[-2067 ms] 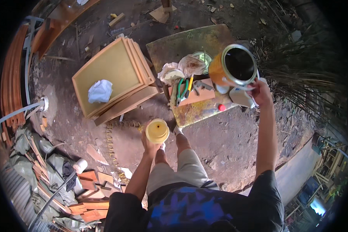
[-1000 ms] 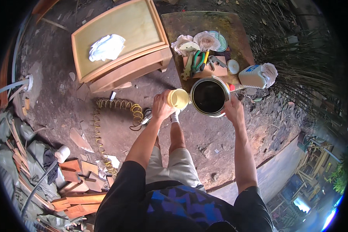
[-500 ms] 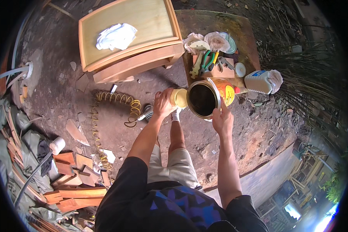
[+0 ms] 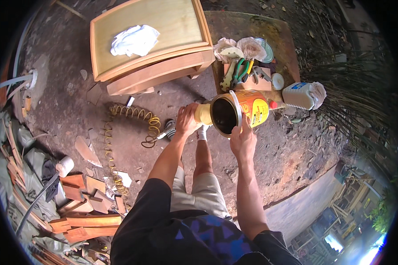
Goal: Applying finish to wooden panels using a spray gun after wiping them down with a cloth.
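Observation:
My left hand (image 4: 186,121) grips a pale yellow cup (image 4: 203,114). My right hand (image 4: 243,141) holds an orange-and-yellow metal can (image 4: 253,111) near its rim and pale handle, tipped sideways so its dark mouth faces left, against or just over the cup. Whether liquid flows between them is hidden. Just beyond the can, a stained board (image 4: 278,35) bears pliers (image 4: 239,70), crumpled cloths (image 4: 252,47), a round lid (image 4: 277,81) and a white plastic bottle (image 4: 299,95) with a rag on top.
Stacked wooden drawers or frames (image 4: 163,35) carry a white cloth (image 4: 134,39), upper left. A coiled yellow hose (image 4: 151,125) lies by my feet. Wood offcuts (image 4: 90,221) and dark bags heap at lower left. Dry palm fronds (image 4: 349,92) line the right side.
The can has tipped further leftward toward the cup, exposing more of its labelled side, and my right hand has moved left. Both hands came together from wider apart two seconds ago.

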`<state>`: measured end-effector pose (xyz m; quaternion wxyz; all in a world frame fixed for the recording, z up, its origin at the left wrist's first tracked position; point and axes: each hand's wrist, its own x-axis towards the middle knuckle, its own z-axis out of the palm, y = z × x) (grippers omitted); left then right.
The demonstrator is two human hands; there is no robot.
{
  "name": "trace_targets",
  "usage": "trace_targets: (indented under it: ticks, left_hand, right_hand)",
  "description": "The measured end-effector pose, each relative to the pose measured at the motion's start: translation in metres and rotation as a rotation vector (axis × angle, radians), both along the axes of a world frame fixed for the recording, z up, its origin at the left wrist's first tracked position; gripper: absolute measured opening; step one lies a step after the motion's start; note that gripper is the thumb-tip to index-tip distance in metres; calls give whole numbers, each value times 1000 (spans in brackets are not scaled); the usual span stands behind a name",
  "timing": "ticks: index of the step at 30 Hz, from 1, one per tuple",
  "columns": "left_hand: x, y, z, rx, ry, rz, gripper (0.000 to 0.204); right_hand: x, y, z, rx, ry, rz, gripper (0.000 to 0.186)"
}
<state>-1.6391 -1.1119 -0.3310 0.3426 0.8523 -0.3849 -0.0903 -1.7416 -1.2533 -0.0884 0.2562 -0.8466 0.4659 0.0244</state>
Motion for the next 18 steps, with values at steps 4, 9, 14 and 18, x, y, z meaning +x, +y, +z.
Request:
trace_targets:
  ticks: [4, 9, 14, 18]
  left_hand:
    - [0, 3, -11, -1, 2, -4, 70]
    - [-3, 3, -15, 14, -9, -21, 68]
    - [-4, 1, -11, -9, -58, -7, 65]
    - [-2, 1, -11, -30, -14, -21, 62]
  right_hand:
    - [3, 11, -3, 9, 6, -65, 57]
    - [8, 23, -5, 29, -6, -86, 56]
    - [10, 32, -8, 23, -6, -68, 55]
    - [9, 36, -13, 15, -25, -63, 56]
